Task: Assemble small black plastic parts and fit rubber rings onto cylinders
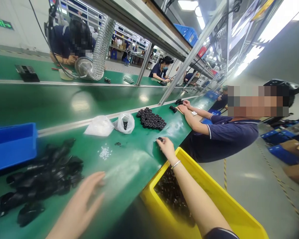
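Note:
My right hand [165, 148], with a bracelet on its wrist, pinches a small black part [160, 138] just above the green table near its front edge. Beyond it stands a cluster of round black parts [151, 119]. My left hand [86, 196] is blurred over the table, fingers apart, with nothing in it. To its left lies a heap of black curved pieces [49, 172]. Small white pieces [105, 152] and a few tiny dark pieces [118, 144] lie scattered between the hands and two plastic bags, one closed [99, 126] and one open [125, 123].
A yellow bin [214, 199] of dark parts stands under my right forearm. At the far left is a blue tray [12, 146]. A co-worker [229, 139] works at the right, others sit across the table. Metal posts [191, 53] rise from the divider.

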The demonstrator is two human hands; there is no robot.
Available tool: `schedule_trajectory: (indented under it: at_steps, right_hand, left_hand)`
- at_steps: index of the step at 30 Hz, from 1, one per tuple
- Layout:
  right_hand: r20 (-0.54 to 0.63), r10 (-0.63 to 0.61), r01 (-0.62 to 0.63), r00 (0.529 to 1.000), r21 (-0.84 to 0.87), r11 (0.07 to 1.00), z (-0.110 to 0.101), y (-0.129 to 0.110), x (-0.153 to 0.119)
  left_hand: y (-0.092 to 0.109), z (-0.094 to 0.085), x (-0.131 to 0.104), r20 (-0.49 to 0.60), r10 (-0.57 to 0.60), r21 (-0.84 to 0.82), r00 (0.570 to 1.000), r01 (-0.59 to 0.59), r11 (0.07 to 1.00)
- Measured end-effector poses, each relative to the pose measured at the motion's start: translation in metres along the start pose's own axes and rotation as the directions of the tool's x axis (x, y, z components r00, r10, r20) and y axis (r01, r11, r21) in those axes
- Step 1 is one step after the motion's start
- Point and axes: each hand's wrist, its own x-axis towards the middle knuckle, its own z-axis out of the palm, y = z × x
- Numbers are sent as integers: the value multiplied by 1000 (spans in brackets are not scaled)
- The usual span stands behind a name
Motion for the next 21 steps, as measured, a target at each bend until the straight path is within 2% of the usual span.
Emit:
schedule_trajectory:
  at_steps: [2,4,7,10,13,15,17,19,21]
  right_hand:
    - [-77,58,-57,995,11,998,-11,18,20]
    - [-126,86,-82,988,35,996,-15,26,29]
    - [-142,86,-74,986,85,994,-11,28,28]
    - [-89,24,-10,996,151,989,0,16,17]
    - [76,-148,125,986,245,961,18,-14,-6]
    - [230,-306,224,924,324,919,33,-41,-26]
    - [344,-438,300,831,386,872,51,-70,-46]
    - [397,-523,360,754,416,835,68,-95,-59]
    - [405,-578,419,709,417,806,83,-113,-66]
  left_hand:
    - [-3,0,2,-2,78,121,997,-77,990]
    - [-2,-5,4,-31,144,294,989,-129,947]
    - [0,-21,7,-106,149,600,983,-56,798]
    - [3,-36,11,-108,66,764,992,40,644]
    - [6,-45,14,-44,12,782,999,27,623]
    - [6,-47,16,-45,14,764,999,25,645]
    - [4,-47,16,-67,51,748,996,16,664]
    - [1,-46,15,-88,116,753,989,-10,658]
    - [0,-47,13,-112,192,757,975,-41,652]
